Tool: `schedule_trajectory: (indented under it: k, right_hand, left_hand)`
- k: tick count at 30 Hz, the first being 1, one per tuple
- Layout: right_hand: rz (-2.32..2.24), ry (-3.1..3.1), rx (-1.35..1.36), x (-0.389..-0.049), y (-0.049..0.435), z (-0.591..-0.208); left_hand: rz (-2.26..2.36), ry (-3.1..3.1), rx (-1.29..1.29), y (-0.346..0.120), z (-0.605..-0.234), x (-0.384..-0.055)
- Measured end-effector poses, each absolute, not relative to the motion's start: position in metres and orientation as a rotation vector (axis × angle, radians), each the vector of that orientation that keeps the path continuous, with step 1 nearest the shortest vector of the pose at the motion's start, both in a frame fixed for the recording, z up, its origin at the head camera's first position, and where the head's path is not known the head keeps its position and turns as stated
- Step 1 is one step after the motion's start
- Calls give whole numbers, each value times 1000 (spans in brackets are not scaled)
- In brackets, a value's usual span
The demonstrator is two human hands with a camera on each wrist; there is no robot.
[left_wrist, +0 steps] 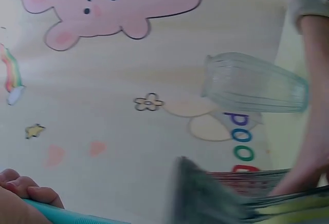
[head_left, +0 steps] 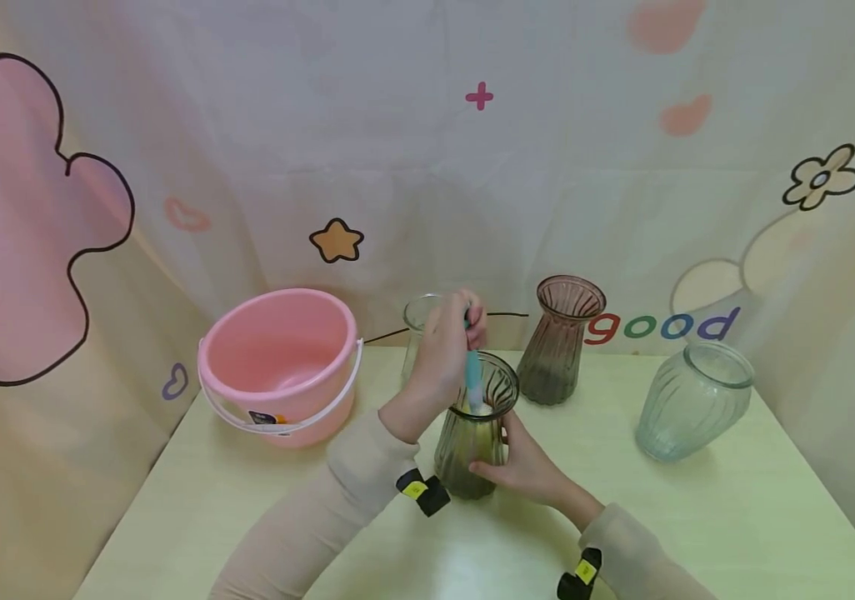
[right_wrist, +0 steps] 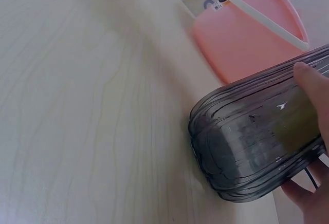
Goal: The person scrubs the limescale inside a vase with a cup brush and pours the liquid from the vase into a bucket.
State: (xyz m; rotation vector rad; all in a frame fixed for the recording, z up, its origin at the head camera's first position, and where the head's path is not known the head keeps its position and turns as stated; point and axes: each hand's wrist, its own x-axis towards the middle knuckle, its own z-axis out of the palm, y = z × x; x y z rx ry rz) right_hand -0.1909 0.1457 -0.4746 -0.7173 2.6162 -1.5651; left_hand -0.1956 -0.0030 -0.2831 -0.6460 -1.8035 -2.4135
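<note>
My left hand (head_left: 452,342) grips the teal handle of a bottle brush (head_left: 474,377) from above. The brush points down through the mouth of a smoky grey ribbed glass vase (head_left: 459,467). Its yellowish head shows blurred through the glass. My right hand (head_left: 528,467) holds the vase from the right side, thumb across the front and fingers round the back. In the right wrist view the lower body of the vase lies close to the tabletop. The left wrist view shows the curled left fingers (left_wrist: 31,190) on the teal handle.
A pink bucket (head_left: 277,418) with a white handle stands at the left. Behind my left hand is a clear glass vase (head_left: 420,312), partly hidden. A brownish-pink ribbed vase (head_left: 553,350) stands behind right, and a pale green glass vase (head_left: 690,408) at far right. A printed curtain (head_left: 412,125) backs the table.
</note>
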Motion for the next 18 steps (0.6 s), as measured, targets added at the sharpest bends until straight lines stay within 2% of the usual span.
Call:
schedule_trajectory:
  k: [7, 18]
  right_hand:
    - [-1550, 2669, -666, -188, 143, -476]
    - [-1489, 2869, -515, -186, 138, -477]
  left_hand:
    - [-2447, -1671, -632, -11, -253, -194]
    - [-2458, -1664, -618, -8, -271, -198]
